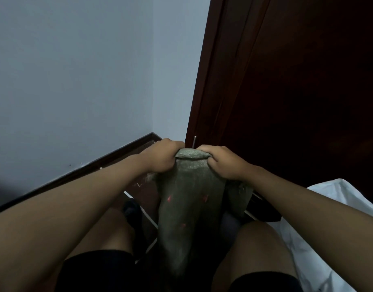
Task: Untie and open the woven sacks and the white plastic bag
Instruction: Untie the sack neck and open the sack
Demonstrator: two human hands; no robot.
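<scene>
A grey-green woven sack (188, 199) with small red marks stands upright between my knees. My left hand (163, 158) grips the left side of its top edge, fingers curled over the fabric. My right hand (223, 162) grips the right side of the same edge. The top of the sack shows as a folded band stretched between the two hands. Its lower part is lost in shadow. A white plastic bag (320, 220) lies at the lower right, beside my right leg.
A pale wall (75, 81) with a dark skirting board (109, 158) fills the left. A dark red wooden door and frame (286, 91) rise on the right. A dark sock or foot (131, 208) rests on the brown floor left of the sack.
</scene>
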